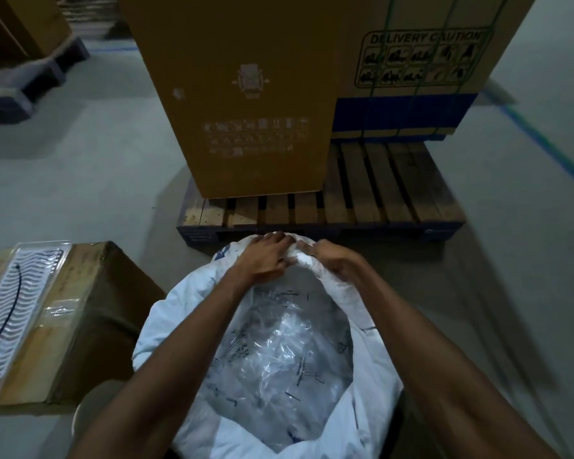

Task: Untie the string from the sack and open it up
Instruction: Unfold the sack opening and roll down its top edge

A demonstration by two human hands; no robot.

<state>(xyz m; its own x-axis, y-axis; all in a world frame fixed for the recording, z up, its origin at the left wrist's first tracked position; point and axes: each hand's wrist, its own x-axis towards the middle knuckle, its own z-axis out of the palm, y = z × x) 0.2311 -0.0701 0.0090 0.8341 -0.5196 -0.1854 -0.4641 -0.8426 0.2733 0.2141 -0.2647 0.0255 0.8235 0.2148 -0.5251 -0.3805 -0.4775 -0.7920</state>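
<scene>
A white woven sack (186, 313) stands on the floor right below me, its mouth spread wide. Inside lie clear plastic bags (279, 356) with black print. My left hand (265, 256) and my right hand (332, 260) are side by side at the far rim of the sack, each gripping the rolled white fabric edge. Both forearms reach across the open mouth. I see no string on the sack.
A brown carton (90, 313) stands at the left with a clear tray (17, 303) and a black cable tie on top. Beyond the sack is a wooden pallet (395, 193) carrying tall cardboard boxes (246, 94). Grey floor surrounds it, with a blue line at right.
</scene>
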